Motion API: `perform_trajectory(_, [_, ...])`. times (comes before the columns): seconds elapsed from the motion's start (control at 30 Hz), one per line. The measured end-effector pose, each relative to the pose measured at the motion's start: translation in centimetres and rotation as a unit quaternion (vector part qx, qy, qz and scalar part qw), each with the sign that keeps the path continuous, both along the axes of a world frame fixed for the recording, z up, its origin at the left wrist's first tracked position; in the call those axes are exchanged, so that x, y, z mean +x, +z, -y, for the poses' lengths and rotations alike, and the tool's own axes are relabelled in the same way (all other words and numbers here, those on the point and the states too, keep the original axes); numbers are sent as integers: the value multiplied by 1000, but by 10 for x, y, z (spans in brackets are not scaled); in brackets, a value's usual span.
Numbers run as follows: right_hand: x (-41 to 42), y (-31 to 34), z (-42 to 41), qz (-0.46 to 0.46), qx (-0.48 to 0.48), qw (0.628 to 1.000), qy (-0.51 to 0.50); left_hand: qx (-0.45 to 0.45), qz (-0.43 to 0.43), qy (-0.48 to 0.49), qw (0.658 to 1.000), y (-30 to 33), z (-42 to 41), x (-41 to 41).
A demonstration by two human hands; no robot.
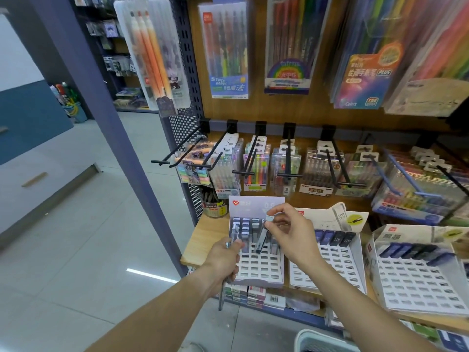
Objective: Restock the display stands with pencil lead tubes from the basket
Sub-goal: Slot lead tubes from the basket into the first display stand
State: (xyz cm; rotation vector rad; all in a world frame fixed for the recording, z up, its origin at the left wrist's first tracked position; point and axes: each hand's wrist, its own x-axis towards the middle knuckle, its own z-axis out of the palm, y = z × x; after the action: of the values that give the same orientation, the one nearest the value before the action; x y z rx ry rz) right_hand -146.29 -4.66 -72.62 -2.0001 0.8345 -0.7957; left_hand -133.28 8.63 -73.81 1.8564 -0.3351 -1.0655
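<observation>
Your left hand grips spare tubes; your right hand pinches one tube tilted over the stand and could miss its slot.

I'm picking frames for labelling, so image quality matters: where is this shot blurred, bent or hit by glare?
Head view: the wide lens bends the blue post and slants the edges. The hanging pen packs at top are soft, with sheen on their plastic. A strip of glare lies on the floor. The right hand and its tube are fairly sharp; the left hand is slightly smeared.
</observation>
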Motion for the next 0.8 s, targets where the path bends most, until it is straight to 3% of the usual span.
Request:
perform_trajectory(0.2, [8,-21,-4,-92,-132,985,69,-12,-33,-5,999,9,3,-5])
perform_trajectory(0.4, [13,-24,-7,-110,-147,979,83,3,-73,13,997,13,4,-3])
perform_trajectory(0.8, [10,-19,-2,-124,-141,978,96,7,-55,18,998,8,6,-1])
